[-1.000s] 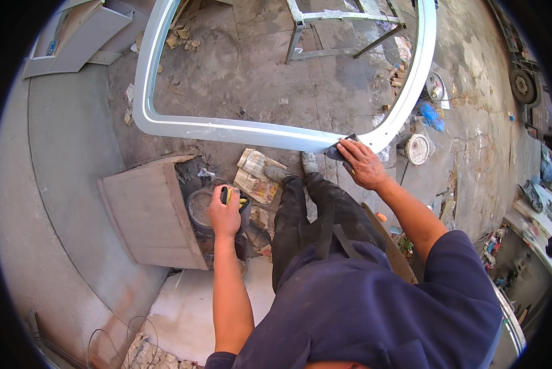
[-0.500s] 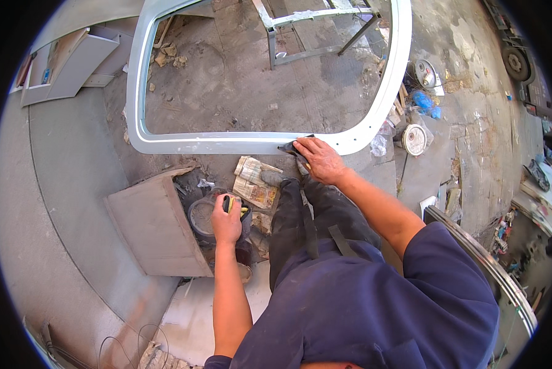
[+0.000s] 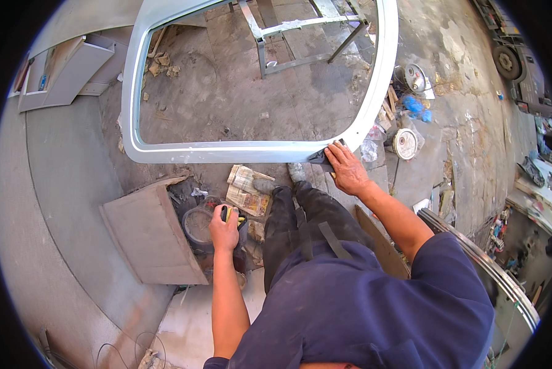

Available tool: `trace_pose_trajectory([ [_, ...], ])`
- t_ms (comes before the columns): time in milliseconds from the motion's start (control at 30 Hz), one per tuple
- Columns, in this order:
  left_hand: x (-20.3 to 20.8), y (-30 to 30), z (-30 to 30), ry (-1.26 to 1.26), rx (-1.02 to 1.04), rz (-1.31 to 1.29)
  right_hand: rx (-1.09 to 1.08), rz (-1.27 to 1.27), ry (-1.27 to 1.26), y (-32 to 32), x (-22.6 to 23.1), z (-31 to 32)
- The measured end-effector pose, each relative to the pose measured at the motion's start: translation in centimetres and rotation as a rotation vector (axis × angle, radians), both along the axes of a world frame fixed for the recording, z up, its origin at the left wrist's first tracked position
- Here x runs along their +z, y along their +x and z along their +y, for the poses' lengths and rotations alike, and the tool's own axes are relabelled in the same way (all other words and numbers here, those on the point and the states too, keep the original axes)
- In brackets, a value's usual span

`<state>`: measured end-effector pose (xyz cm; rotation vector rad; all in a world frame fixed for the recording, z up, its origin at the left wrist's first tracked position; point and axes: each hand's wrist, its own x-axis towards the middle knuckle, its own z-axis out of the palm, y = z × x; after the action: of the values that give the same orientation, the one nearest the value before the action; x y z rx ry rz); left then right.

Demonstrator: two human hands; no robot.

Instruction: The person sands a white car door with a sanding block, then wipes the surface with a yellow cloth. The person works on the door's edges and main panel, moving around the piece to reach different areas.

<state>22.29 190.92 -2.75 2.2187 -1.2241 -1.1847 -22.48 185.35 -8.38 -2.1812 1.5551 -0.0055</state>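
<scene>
A large pale grey-white frame (image 3: pixel 227 152) with rounded corners surrounds a wide opening. My right hand (image 3: pixel 348 171) presses a dark, thin sheet (image 3: pixel 320 157), which looks like sandpaper, on the frame's near strip close to its right corner. Its fingers lie together over the sheet. Closer to me and further left, my left hand (image 3: pixel 225 232) is closed around a small yellow-and-black object (image 3: pixel 228 215), whose kind I cannot make out. That hand is above a dark bucket (image 3: pixel 196 226), which it partly covers.
A metal stand (image 3: pixel 294 63) shows through the opening. Newspaper (image 3: pixel 246 200) lies by my feet. Left of the bucket leans a brown-grey board (image 3: pixel 145 237). Lidded pails (image 3: pixel 405 143) and blue plastic (image 3: pixel 416 109) litter the right side. Long metal strips (image 3: pixel 479 263) curve beside my right arm.
My right hand and the dark sheet have slid right along the near strip toward the corner. My left hand keeps its hold on the yellow-and-black object. The view has shifted slightly.
</scene>
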Motion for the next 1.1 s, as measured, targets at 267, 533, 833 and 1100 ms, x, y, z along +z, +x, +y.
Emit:
trace_pose_trajectory([
  [267,0.0,-0.8,-0.7,-0.044,-0.024,0.037,-0.093,0.487,-0.095,-14.5,1.9,-11.3],
  [533,0.3,-2.2,-0.9,0.019,-0.014,0.01,0.008,0.299,0.076,-2.4,-1.1,1.0],
  [833,1.2,-0.7,-0.3,0.031,0.038,-0.004,-0.114,0.452,-0.033,-11.8,1.6,-8.3],
  [1100,0.2,4.2,2.9,0.048,0.119,-0.025,0.152,0.105,0.006,5.8,-2.0,-0.1],
])
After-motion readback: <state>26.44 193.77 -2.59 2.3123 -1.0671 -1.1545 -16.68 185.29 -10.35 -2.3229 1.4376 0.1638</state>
